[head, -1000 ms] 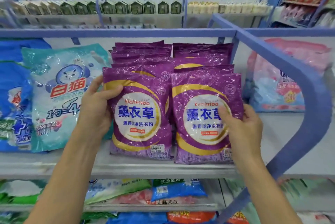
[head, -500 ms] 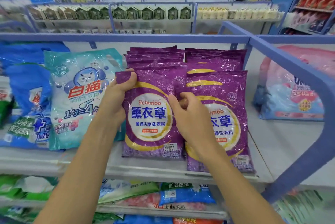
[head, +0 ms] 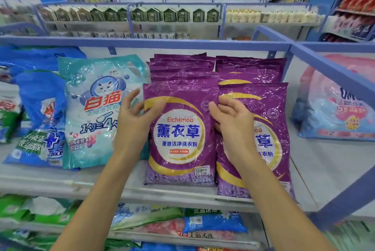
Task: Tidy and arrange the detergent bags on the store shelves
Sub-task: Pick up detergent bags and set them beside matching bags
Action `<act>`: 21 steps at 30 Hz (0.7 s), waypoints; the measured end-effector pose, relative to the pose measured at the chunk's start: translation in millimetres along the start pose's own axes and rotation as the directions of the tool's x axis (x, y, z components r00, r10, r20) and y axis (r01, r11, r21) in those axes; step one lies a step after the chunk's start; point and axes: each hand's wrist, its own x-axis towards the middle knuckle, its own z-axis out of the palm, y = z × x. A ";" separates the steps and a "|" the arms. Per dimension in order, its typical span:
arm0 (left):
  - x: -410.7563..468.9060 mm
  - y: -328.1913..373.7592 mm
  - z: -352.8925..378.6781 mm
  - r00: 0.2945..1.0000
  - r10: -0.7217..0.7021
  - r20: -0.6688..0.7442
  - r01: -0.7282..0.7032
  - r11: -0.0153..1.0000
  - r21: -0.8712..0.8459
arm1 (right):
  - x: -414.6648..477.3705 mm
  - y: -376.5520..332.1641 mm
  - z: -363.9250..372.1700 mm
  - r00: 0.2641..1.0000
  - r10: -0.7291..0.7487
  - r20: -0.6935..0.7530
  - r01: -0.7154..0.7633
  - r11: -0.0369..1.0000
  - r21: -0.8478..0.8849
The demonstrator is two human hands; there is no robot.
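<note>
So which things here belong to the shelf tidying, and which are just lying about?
In the job: left hand, right hand, front left purple bag, front right purple bag, purple stacks behind.
Lying about, untouched: teal cat bag, blue bag, pink bag, green boxes.

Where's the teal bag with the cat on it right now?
In the head view, the teal cat bag sits left of centre on the shelf, between the blue bag and the front purple bag.

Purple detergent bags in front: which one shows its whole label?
The left front purple bag, between the left hand and right hand; that right hand covers part of the label on the right front purple bag.
</note>
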 end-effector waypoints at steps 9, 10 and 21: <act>-51.3 -45.5 -22.6 0.894 -0.131 0.428 -0.084 0.890 0.448 | -102.4 11.0 -3.6 0.964 0.089 0.251 0.181 0.472 -0.863; -48.0 -46.4 -21.5 0.901 -0.108 0.419 -0.113 0.876 0.469 | -102.3 9.0 0.2 0.965 0.091 0.244 0.186 0.415 -0.890; -39.6 -57.6 -21.6 0.931 0.081 0.356 -0.244 0.863 0.442 | -74.9 45.7 8.6 0.972 0.123 0.198 0.107 0.519 -0.848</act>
